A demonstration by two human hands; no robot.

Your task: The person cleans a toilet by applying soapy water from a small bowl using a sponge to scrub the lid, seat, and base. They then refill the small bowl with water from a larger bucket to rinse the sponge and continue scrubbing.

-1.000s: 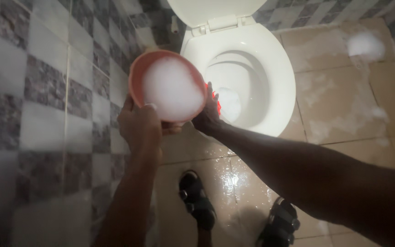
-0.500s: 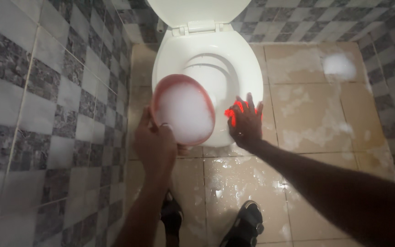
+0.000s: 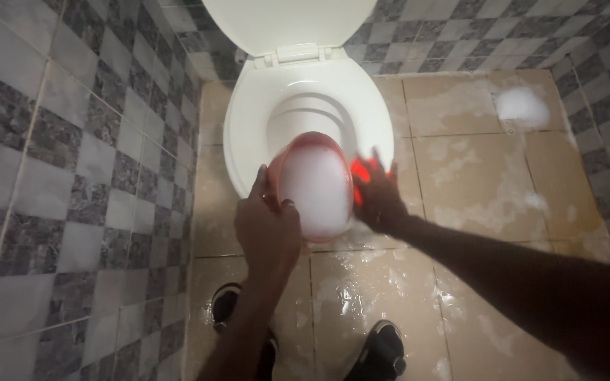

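I hold a pink plastic bowl full of white foam over the front of a white toilet. My left hand grips the bowl's near left rim. My right hand presses against its right side, with a red cloth or scrubber between the palm and the bowl. The toilet seat is down and the lid stands up against the back wall.
Grey and dark checkered wall tiles close in on the left and at the back. The beige floor tiles are wet with soap streaks, and a clump of foam lies at the far right. My two dark sandals stand below.
The bowl has moved up and right, from beside the toilet's left front to over its rim. My right hand has shifted to the bowl's right side. The view has swung to centre the toilet.
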